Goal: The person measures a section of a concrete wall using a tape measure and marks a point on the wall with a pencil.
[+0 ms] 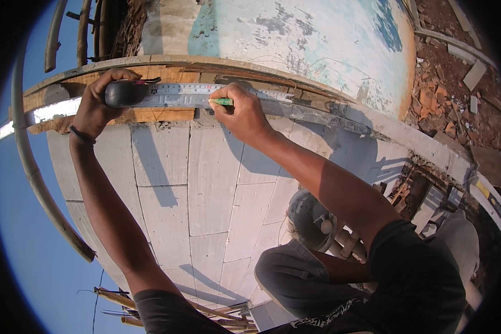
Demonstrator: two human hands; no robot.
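Observation:
My left hand (92, 106) is wrapped round a black tape measure (122, 94). From its case the white blade (186, 89) runs out to the right along a long grey metal strip (178, 101). Below the blade's edge, my right hand (244, 114) pinches a short green pencil (223, 102) whose pale tip points left at the strip. Wooden boards (164, 114) show above and below the strip, on top of a wall of pale blocks (209, 167). The part of the blade behind my right hand is hidden.
A dark bucket (308, 217) stands below my right forearm. Bamboo poles (36, 178) cross the left side. At upper right lie broken bricks (428, 103), beside a weathered painted surface (323, 50). A yellow-and-black tool (489, 197) rests at far right.

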